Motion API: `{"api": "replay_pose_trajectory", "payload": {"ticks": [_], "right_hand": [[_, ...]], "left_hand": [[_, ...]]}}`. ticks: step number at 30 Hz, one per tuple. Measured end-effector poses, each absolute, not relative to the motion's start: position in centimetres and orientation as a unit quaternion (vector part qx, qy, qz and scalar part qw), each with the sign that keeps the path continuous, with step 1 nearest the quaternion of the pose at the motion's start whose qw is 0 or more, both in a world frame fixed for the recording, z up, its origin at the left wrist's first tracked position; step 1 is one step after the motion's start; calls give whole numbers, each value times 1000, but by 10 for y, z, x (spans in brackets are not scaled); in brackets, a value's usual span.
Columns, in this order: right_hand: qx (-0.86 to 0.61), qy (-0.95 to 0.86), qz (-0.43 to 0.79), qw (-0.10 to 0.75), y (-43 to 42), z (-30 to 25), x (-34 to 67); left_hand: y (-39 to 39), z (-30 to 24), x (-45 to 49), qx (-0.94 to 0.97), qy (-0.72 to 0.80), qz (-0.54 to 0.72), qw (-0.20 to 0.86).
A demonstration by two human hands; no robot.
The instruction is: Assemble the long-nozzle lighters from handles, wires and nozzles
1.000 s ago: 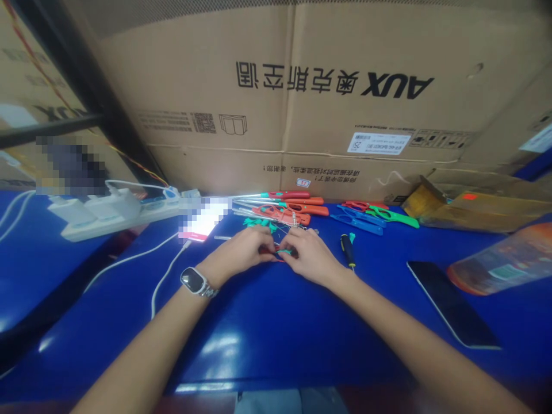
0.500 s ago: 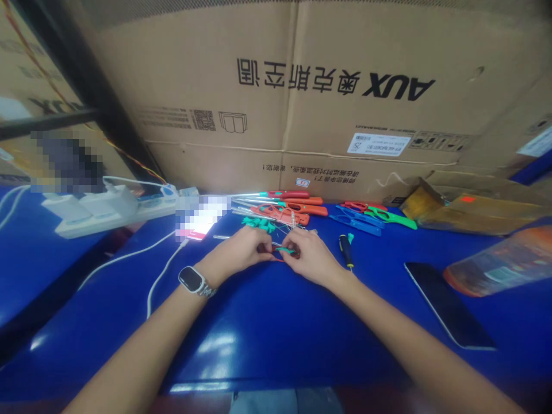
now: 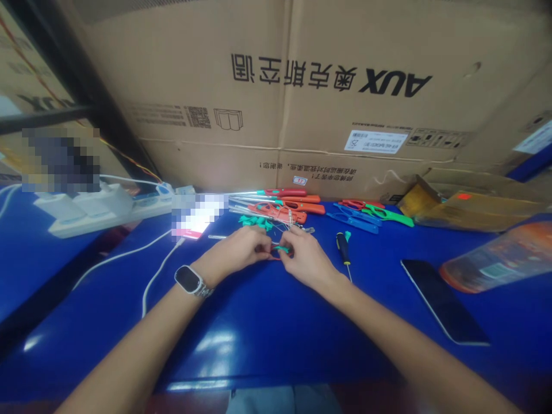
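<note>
Close together above the blue table, my left hand (image 3: 252,246) and my right hand (image 3: 307,256) are both pinched on small parts. Between the fingertips of my left hand is a thin red piece (image 3: 274,259), mostly covered by fingers. My right hand grips a small green piece (image 3: 282,249) right beside it. Whether the two parts touch I cannot make out. Just behind the hands lie a heap of green plastic parts (image 3: 255,221) and several long-nosed lighters with red and orange bodies (image 3: 304,204).
Blue and green lighter shells (image 3: 353,219) lie right of the lighters, with a small screwdriver (image 3: 342,248) nearer me. A dark phone (image 3: 444,302) and a bottle (image 3: 500,259) are at right. A lit phone (image 3: 200,213), white cable and power strip (image 3: 114,211) occupy the left. Cardboard (image 3: 319,34) walls the back.
The whole view has shifted slightly. My fingers have moved a little around the small green and red pieces; both hands keep their pinch.
</note>
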State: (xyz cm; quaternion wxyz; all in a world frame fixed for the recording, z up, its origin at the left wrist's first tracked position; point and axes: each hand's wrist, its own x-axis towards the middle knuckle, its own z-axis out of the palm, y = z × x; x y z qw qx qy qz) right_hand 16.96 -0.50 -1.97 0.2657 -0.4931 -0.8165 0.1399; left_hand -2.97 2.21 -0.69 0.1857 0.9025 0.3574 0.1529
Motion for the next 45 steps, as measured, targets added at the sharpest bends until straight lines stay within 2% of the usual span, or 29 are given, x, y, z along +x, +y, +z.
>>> {"api": "replay_pose_trajectory", "payload": {"ticks": [7,13,19,21,24,30,35,38,45], "right_hand": [[-491,-812,154,275,-1,-23,170],[-480,-840,115,224,-3,-17,171],[-462,-878,8,129,-10,-6,167],[-452,-883,-12,121,-12,-5,169],[-441,-885,14,150,-13,-8,177],[-465,-838,149,244,-3,-13,206],[-462,-848,167,199,2,-6,218],[-461,-853,158,187,0,-4,217],[-460,-850,174,187,1,-8,215]], "left_hand": [[22,-7,-28,898,368,149,189],[23,-9,-28,897,372,148,188],[20,-8,-27,895,375,154,185],[19,-7,-27,896,375,155,183],[18,-6,-28,894,379,153,182],[17,-3,-31,884,396,169,184],[15,-1,-34,871,428,199,140],[17,-2,-36,873,439,176,118],[23,-3,-40,883,429,135,132]]}}
